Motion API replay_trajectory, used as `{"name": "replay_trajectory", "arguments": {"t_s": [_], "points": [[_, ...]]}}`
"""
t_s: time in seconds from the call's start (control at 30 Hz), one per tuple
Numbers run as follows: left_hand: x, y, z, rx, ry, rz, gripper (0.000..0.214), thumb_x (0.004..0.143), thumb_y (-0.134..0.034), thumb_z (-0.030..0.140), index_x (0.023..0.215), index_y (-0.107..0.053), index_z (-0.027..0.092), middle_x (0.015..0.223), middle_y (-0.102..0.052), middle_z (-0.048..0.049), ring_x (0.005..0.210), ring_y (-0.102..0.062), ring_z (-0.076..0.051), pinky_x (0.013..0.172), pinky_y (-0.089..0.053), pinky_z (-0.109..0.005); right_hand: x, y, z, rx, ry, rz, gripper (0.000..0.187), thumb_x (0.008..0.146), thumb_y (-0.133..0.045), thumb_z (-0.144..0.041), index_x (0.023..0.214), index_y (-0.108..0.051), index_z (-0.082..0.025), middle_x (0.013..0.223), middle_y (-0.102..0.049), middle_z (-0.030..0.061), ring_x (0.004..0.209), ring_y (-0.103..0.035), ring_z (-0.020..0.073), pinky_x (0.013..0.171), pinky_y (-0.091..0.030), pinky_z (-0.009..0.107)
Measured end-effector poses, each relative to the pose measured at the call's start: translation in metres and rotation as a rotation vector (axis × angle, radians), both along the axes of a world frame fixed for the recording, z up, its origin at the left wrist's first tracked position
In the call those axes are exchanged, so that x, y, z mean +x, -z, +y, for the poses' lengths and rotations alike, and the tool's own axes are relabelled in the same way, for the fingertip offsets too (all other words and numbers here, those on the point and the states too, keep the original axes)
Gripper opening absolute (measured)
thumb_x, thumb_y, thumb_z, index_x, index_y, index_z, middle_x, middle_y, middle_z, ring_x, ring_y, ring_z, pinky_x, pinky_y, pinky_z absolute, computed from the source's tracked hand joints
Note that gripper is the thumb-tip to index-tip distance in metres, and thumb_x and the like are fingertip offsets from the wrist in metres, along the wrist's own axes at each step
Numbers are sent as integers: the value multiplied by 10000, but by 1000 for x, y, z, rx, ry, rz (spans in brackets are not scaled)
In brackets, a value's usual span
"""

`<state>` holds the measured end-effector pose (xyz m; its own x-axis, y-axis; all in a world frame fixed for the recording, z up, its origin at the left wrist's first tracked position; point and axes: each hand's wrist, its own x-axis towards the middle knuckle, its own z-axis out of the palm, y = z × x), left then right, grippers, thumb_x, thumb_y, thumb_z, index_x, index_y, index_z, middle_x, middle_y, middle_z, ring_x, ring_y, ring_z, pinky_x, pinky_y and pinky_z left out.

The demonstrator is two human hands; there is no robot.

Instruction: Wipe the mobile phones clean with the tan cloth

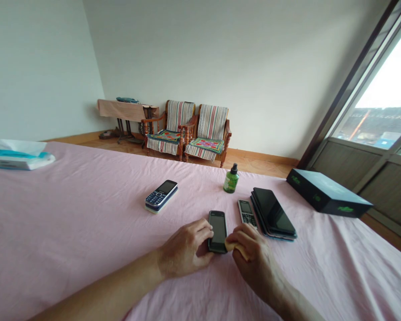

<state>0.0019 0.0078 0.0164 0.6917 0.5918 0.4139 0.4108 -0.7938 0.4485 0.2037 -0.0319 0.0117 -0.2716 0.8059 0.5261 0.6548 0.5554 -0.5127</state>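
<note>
A dark touchscreen mobile phone (218,229) lies face up on the pink cloth in front of me. My left hand (188,246) grips its left edge, thumb at the lower corner and fingers along the side. In my right hand (253,249) is a folded pale yellow cloth (233,245), pressed against the phone's lower right edge; the fingers hide most of it. Just beyond that hand lies a silver keypad phone (246,212), its lower end partly covered. Beside it is a stack of black tablets or large phones (274,214).
Pink fabric (96,214) covers the surface. A keypad phone (162,194) rests on another at left. A green spray bottle (231,179) stands behind the phones. A black box (327,192) is at right, a tissue pack (18,158) at far left. Two wooden chairs (207,127) stand beyond.
</note>
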Motion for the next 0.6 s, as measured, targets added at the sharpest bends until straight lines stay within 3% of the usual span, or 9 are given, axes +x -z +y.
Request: {"name": "replay_trajectory", "arguments": {"t_s": [0.13,0.3,0.6], "points": [[-5,-3,0,11,20,7,277,722,-676,104,983,-596,152,1044,-594,-82,965,-587,-224,864,-501,-325,-2,4,-2,-75,-90,12,289,736,-456,56,735,-631,-175,779,-548,35,737,-521,160,634,-400,270],[-3,-3,-1,11,-6,6,195,775,-712,213,927,-600,165,984,-602,-63,918,-591,-215,818,-512,-319,0,1,-1,-79,-51,-28,273,766,-499,50,741,-647,-178,791,-549,33,754,-519,164,652,-410,271],[-1,0,0,51,13,-28,142,806,-679,216,922,-609,172,972,-614,-60,911,-600,-210,817,-508,-308,-2,2,0,16,9,-197,259,852,-475,22,756,-623,-167,806,-553,45,777,-488,183,692,-396,309]]}}
